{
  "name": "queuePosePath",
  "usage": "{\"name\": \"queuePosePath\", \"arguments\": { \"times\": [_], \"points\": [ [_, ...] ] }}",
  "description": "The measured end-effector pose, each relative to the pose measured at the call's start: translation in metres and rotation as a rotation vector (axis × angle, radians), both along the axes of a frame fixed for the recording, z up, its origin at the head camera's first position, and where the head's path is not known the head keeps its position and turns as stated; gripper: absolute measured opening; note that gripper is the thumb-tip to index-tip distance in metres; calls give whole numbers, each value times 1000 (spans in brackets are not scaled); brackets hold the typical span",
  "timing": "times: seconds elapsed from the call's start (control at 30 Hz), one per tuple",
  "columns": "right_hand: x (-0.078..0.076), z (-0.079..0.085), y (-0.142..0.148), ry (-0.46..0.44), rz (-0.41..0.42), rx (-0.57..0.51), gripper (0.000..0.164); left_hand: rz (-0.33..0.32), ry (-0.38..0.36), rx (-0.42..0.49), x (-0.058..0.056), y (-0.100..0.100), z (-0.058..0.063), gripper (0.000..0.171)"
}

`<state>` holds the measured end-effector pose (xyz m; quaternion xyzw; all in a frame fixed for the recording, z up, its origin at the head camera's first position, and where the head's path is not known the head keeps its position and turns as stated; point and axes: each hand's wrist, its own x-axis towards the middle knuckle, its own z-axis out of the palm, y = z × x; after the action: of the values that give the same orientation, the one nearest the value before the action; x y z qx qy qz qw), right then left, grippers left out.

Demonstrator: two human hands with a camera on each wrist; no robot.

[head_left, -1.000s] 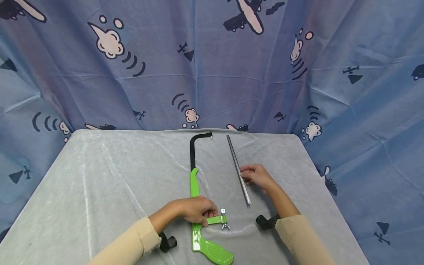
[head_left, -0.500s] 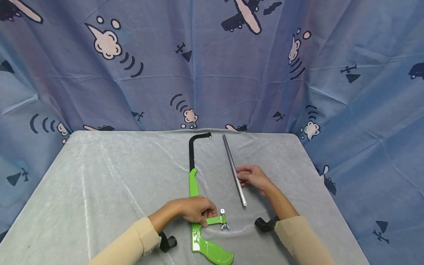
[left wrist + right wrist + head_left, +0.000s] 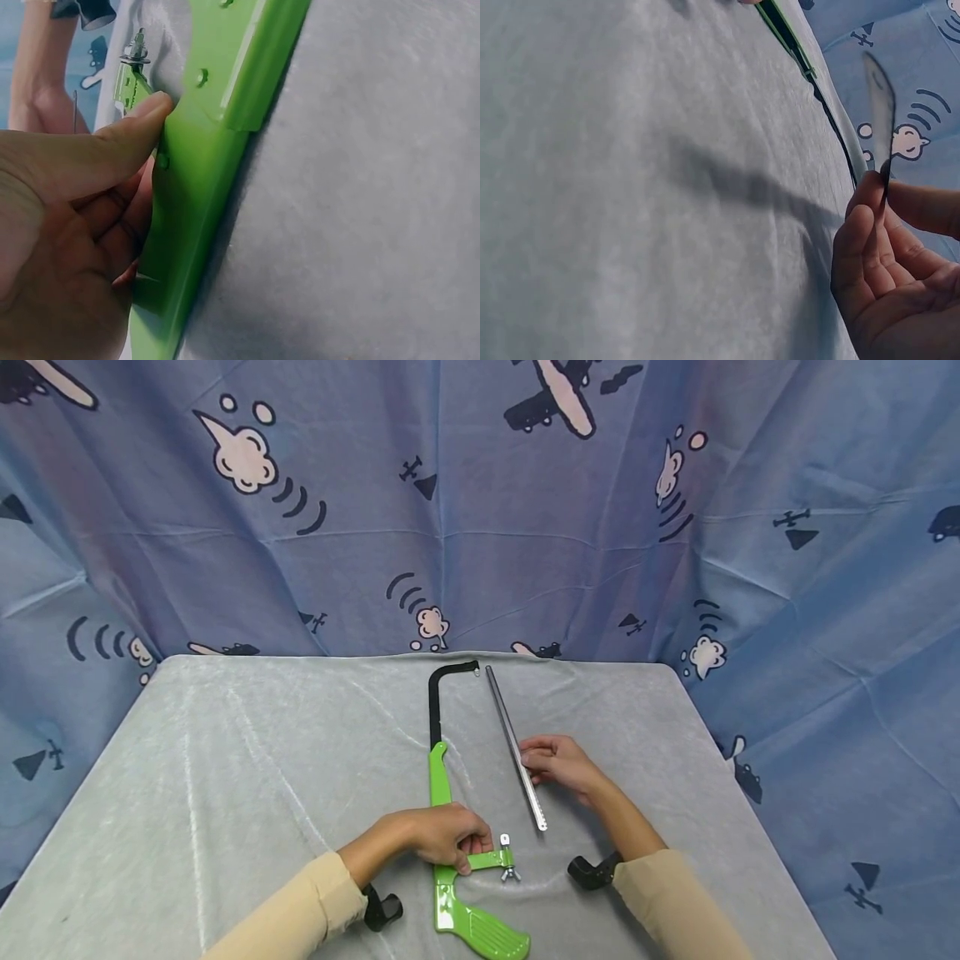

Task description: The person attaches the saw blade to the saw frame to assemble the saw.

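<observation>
A hacksaw frame (image 3: 441,777) with a green body and a black front bow lies on the cloth, its grip toward the person. My left hand (image 3: 448,837) grips the green body near the short arm that bears a blade pin and wing nut (image 3: 509,874). In the left wrist view, the thumb presses along the edge of the green frame (image 3: 199,172). My right hand (image 3: 561,764) pinches a thin silver hacksaw blade (image 3: 513,743) near its middle, to the right of the frame. The right wrist view shows the blade (image 3: 881,112) edge-on between thumb and fingers, over its shadow.
A grey cloth (image 3: 262,793) covers the table. Behind it hangs a blue curtain (image 3: 360,468) with airplane prints. Black wrist mounts (image 3: 592,872) sit at both cuffs.
My right hand has carried the blade leftward, closer to the hacksaw frame, and its far end is now near the black bow's tip. The left hand stays in place.
</observation>
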<state>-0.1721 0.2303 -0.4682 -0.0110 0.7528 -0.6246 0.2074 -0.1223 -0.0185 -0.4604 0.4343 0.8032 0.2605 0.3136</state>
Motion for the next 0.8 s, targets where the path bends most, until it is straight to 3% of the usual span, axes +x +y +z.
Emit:
{"name": "queuePosePath", "arguments": {
  "times": [0.23, 0.8],
  "points": [
    [1, 3, -7, -14, 11, -11, 41, -11, 40, -27, 0, 0, 0, 23],
    [-2, -4, -14, 17, 30, 21, 38, -3, 34, -22, 0, 0, -2, 24]
  ]
}}
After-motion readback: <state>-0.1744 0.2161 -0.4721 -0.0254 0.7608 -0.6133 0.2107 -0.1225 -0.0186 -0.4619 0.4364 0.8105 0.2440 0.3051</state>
